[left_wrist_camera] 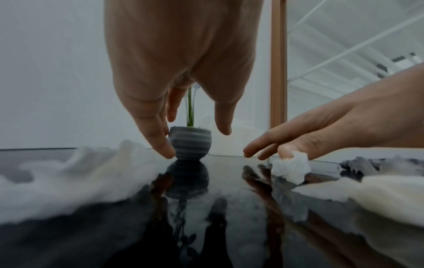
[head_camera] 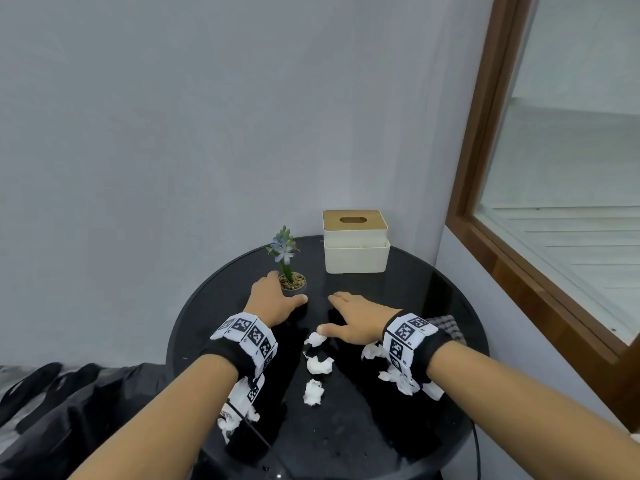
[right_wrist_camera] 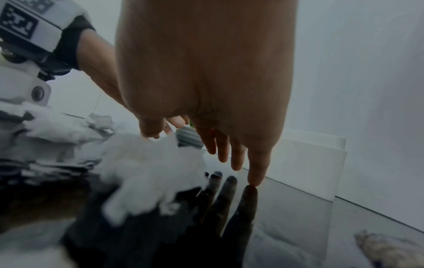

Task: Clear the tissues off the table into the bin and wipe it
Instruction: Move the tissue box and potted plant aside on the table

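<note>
Several crumpled white tissue wads lie on the round black glossy table [head_camera: 420, 289]: one wad [head_camera: 315, 339] by my right thumb, others [head_camera: 320, 365] [head_camera: 313, 393] in the middle, and more under both wrists [head_camera: 398, 381] [head_camera: 232, 422]. My right hand [head_camera: 353, 318] lies flat with straight fingers, fingertips on the tabletop; its thumb touches the wad [left_wrist_camera: 291, 168]. My left hand [head_camera: 273, 299] is open beside a small grey flower pot [left_wrist_camera: 190, 143], fingers pointing down, one fingertip against the pot's left side and the thumb apart on the right. Neither hand holds anything.
A cream tissue box [head_camera: 356, 242] with a wooden lid stands at the table's back. A checked cloth [head_camera: 446, 327] lies at the right edge. A black bin bag [head_camera: 69, 410] sits low on the left. A wall and a wood-framed window [head_camera: 485, 202] close in the right.
</note>
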### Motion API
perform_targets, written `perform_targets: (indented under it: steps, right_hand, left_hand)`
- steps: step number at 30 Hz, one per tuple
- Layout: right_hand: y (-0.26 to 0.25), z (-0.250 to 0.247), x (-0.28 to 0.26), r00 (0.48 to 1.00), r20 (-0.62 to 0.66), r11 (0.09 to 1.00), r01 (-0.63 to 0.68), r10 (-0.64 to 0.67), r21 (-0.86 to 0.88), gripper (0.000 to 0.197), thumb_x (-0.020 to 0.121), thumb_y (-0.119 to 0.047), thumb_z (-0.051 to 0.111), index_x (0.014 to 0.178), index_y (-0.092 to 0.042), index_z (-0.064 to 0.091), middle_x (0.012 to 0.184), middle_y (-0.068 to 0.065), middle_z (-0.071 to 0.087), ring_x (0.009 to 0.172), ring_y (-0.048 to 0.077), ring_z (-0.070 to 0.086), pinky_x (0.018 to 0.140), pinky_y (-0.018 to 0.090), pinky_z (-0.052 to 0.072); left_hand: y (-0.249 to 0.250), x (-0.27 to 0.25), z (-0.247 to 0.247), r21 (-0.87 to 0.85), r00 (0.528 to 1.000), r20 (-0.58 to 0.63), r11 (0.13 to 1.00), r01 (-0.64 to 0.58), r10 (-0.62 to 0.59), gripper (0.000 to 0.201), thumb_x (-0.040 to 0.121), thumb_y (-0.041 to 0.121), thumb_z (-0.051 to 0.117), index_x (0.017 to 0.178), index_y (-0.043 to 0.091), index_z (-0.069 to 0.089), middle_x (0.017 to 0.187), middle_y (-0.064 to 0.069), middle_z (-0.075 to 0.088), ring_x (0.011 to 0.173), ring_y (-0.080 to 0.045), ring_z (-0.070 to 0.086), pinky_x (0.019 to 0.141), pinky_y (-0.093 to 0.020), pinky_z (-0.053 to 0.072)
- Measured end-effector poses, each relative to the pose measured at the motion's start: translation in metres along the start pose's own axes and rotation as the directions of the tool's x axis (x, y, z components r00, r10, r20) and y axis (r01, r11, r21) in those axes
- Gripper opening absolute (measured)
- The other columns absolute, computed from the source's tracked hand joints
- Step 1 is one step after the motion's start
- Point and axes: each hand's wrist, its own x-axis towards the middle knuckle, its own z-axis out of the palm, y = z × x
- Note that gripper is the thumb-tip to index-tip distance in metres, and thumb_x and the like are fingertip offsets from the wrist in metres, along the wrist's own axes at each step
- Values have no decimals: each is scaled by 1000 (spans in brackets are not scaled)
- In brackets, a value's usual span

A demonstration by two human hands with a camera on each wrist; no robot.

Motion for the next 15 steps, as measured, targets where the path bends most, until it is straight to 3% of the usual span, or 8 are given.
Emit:
perform_targets:
  steps: [10, 15]
  right_hand:
    - [0, 0, 1, 1000, 2, 1000, -18, 18, 7, 80, 96, -63, 33, 154, -9, 23, 163, 4, 19, 149, 26, 21, 120, 45, 26]
    - [-3, 2, 0, 1000, -6, 999, -19, 19, -30, 79, 97, -61, 35, 155, -10, 21, 165, 4, 15, 150, 26, 18, 120, 46, 25]
  left_hand:
    - [-4, 17, 11, 13, 999, -28, 999, 34, -34, 70, 77, 49, 73, 131, 11, 50, 129, -9, 59, 124, -28, 52, 98, -38, 46]
    - [-3, 22, 16, 35, 998, -57, 999, 22, -20, 65, 77, 47, 73, 128, 13, 52, 124, -8, 62, 119, -27, 56, 95, -36, 47]
